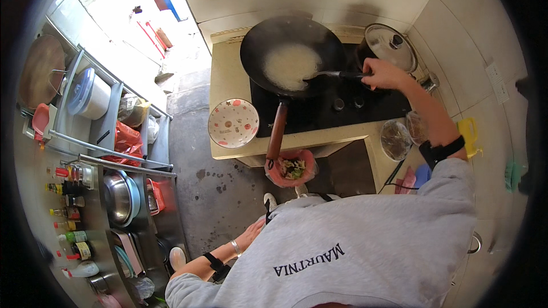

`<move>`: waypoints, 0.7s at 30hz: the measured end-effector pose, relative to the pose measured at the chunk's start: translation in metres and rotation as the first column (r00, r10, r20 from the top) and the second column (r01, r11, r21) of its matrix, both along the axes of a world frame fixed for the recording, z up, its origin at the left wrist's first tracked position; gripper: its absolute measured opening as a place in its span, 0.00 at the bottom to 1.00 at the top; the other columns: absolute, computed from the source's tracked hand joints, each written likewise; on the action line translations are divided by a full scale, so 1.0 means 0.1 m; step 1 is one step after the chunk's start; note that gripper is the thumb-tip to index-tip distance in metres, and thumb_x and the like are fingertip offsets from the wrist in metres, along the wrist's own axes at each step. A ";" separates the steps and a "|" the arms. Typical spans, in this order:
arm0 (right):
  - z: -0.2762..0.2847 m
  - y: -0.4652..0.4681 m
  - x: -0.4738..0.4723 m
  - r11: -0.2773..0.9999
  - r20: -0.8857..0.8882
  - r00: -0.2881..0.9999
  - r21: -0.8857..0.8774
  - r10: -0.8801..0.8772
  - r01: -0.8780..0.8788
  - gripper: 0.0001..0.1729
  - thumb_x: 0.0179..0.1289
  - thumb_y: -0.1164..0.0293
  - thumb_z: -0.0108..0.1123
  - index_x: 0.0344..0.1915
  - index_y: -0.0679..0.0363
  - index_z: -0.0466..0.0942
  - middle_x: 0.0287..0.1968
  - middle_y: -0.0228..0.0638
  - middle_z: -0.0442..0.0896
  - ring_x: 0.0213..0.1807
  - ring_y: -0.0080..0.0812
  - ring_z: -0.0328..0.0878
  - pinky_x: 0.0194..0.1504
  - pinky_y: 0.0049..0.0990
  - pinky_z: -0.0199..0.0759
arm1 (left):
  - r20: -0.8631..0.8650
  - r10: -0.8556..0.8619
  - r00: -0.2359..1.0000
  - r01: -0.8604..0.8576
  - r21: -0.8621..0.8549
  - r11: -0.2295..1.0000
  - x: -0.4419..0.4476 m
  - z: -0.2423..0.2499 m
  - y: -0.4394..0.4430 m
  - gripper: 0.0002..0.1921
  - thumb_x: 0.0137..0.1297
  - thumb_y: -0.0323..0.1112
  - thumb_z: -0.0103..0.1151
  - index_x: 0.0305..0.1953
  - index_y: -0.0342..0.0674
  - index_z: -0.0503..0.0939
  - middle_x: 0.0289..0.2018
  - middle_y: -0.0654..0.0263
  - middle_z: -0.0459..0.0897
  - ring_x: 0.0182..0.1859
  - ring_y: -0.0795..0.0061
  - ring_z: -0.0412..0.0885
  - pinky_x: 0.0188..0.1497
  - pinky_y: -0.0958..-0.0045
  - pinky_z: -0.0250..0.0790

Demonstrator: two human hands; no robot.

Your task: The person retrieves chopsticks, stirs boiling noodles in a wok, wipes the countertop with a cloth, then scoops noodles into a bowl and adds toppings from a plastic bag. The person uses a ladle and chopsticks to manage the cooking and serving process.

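Note:
My right hand (387, 75) grips the black handle of a metal spatula (334, 73), whose blade end reaches into the pale, bubbling liquid (291, 66) in a dark wok (252, 53). The wok sits on a black glass cooktop (317, 117), its wooden handle (278, 130) pointing towards me. My left hand (250, 235) rests low against my body at the waist; its fingertips are partly hidden by my grey sweatshirt. To the left of the wok handle, a white patterned bowl (233, 123) sits on the counter.
A lidded pot (389, 47) stands right of the wok. Below the counter edge is a waste bin with a pink liner (274, 175), holding vegetable scraps. Plastic-covered bowls (394, 140) sit at right. Metal shelves (96, 149) with bottles, basins and containers line the left side.

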State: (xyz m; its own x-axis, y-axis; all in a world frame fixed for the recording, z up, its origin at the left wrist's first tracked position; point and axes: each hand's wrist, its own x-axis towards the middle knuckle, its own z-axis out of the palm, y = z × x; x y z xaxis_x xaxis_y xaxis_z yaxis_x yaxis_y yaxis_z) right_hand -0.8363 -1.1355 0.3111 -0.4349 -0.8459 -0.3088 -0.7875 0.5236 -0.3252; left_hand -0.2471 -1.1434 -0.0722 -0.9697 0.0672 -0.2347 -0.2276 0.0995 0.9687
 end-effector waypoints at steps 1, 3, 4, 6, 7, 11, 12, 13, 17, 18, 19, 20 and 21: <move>-0.11 0.02 0.02 0.999 0.037 0.999 -0.020 -0.030 0.031 0.17 0.54 0.64 0.59 0.37 0.65 0.69 0.32 0.43 0.79 0.30 0.36 0.80 0.34 0.33 0.70 | 0.006 -0.004 1.000 0.004 -0.030 1.000 0.01 0.02 0.00 0.29 0.70 0.42 0.37 0.68 0.42 0.45 0.69 0.53 0.45 0.70 0.54 0.47 0.69 0.60 0.42; -0.32 -0.01 0.09 0.997 -0.092 0.996 -0.071 -0.018 0.012 0.18 0.55 0.62 0.58 0.39 0.64 0.69 0.34 0.44 0.79 0.37 0.42 0.78 0.38 0.36 0.70 | 0.131 0.056 0.990 -0.074 0.141 0.987 0.03 0.03 0.02 0.28 0.71 0.43 0.32 0.68 0.42 0.45 0.69 0.53 0.45 0.70 0.55 0.47 0.69 0.60 0.41; -0.40 -0.03 0.13 0.996 -0.124 0.992 -0.084 -0.018 0.008 0.18 0.56 0.61 0.58 0.39 0.63 0.68 0.34 0.44 0.79 0.39 0.45 0.77 0.39 0.37 0.69 | 0.225 0.054 0.973 -0.082 0.117 0.990 0.05 0.03 0.02 0.27 0.72 0.44 0.30 0.68 0.42 0.46 0.69 0.54 0.45 0.70 0.56 0.47 0.70 0.61 0.40; -0.53 -0.07 0.21 0.990 -0.153 0.988 -0.141 -0.033 0.012 0.19 0.57 0.60 0.57 0.41 0.61 0.68 0.34 0.45 0.78 0.39 0.46 0.76 0.39 0.39 0.68 | 0.137 0.052 0.989 -0.069 0.122 0.990 0.08 0.01 0.02 0.27 0.73 0.45 0.27 0.69 0.43 0.46 0.69 0.55 0.45 0.70 0.57 0.47 0.70 0.61 0.40; -0.58 -0.09 0.24 0.988 -0.145 0.988 -0.148 -0.055 0.034 0.18 0.58 0.60 0.57 0.41 0.61 0.68 0.34 0.45 0.78 0.39 0.46 0.76 0.39 0.39 0.68 | 0.116 0.028 0.993 -0.031 0.022 0.999 0.10 0.00 0.02 0.27 0.73 0.45 0.26 0.69 0.43 0.46 0.69 0.55 0.45 0.70 0.57 0.46 0.70 0.62 0.40; -0.68 -0.19 0.29 0.970 -0.110 0.989 -0.230 -0.102 0.075 0.19 0.58 0.61 0.58 0.43 0.61 0.70 0.36 0.44 0.80 0.41 0.44 0.76 0.42 0.38 0.69 | 0.115 0.071 0.991 -0.081 0.084 0.993 0.08 0.10 0.01 0.27 0.73 0.46 0.28 0.69 0.44 0.46 0.69 0.55 0.45 0.70 0.58 0.46 0.70 0.63 0.40; -0.68 -0.21 0.29 0.958 -0.115 0.989 -0.280 -0.095 0.059 0.19 0.58 0.61 0.58 0.44 0.61 0.70 0.36 0.43 0.80 0.41 0.44 0.77 0.42 0.38 0.69 | 0.132 0.080 0.988 -0.093 0.099 0.991 0.04 0.17 0.01 0.27 0.72 0.46 0.29 0.69 0.44 0.46 0.69 0.55 0.45 0.70 0.57 0.46 0.69 0.63 0.41; -0.67 -0.23 0.29 0.943 -0.120 0.989 -0.329 -0.088 0.044 0.19 0.57 0.61 0.59 0.45 0.61 0.71 0.37 0.43 0.80 0.42 0.44 0.77 0.43 0.37 0.69 | 0.187 0.076 0.979 -0.090 0.067 0.994 0.01 0.27 0.01 0.27 0.72 0.46 0.31 0.69 0.44 0.47 0.69 0.55 0.45 0.70 0.57 0.47 0.69 0.63 0.41; -0.50 -0.26 0.25 0.941 -0.167 0.984 -0.338 -0.065 0.005 0.19 0.55 0.62 0.60 0.44 0.60 0.75 0.39 0.42 0.80 0.43 0.43 0.77 0.45 0.37 0.69 | 0.309 0.111 0.945 -0.206 0.296 0.933 -0.14 0.74 -0.03 0.30 0.69 0.45 0.38 0.68 0.45 0.47 0.69 0.55 0.45 0.70 0.56 0.47 0.69 0.61 0.43; -0.43 -0.26 0.23 0.944 -0.192 0.980 -0.330 -0.054 -0.013 0.19 0.55 0.62 0.60 0.44 0.60 0.76 0.39 0.42 0.80 0.43 0.43 0.77 0.45 0.36 0.69 | 0.288 0.120 0.950 -0.210 0.304 0.929 -0.21 0.78 -0.04 0.31 0.68 0.46 0.40 0.68 0.44 0.48 0.69 0.54 0.45 0.70 0.56 0.47 0.68 0.61 0.44; -0.37 -0.25 0.23 0.950 -0.217 0.975 -0.311 -0.048 -0.022 0.18 0.55 0.62 0.60 0.43 0.60 0.76 0.40 0.42 0.80 0.44 0.43 0.77 0.46 0.36 0.69 | 0.188 0.151 0.971 -0.202 0.293 0.935 -0.24 0.80 -0.03 0.31 0.67 0.46 0.42 0.68 0.44 0.48 0.69 0.54 0.45 0.70 0.56 0.48 0.68 0.60 0.44; -0.29 -0.22 0.22 0.950 -0.208 0.978 -0.310 -0.025 -0.042 0.18 0.54 0.62 0.61 0.42 0.61 0.77 0.41 0.42 0.80 0.45 0.43 0.77 0.46 0.36 0.69 | 0.192 0.118 0.974 -0.162 0.235 0.958 -0.24 0.79 -0.02 0.32 0.67 0.46 0.43 0.68 0.43 0.48 0.69 0.54 0.46 0.70 0.56 0.48 0.68 0.60 0.45; -0.20 -0.21 0.21 0.955 -0.209 0.978 -0.293 -0.023 -0.041 0.18 0.54 0.62 0.61 0.42 0.60 0.78 0.41 0.43 0.80 0.45 0.43 0.77 0.46 0.36 0.69 | 0.117 0.097 0.988 -0.114 0.149 0.982 -0.24 0.75 -0.03 0.33 0.66 0.46 0.44 0.68 0.43 0.48 0.69 0.53 0.46 0.70 0.55 0.48 0.68 0.60 0.45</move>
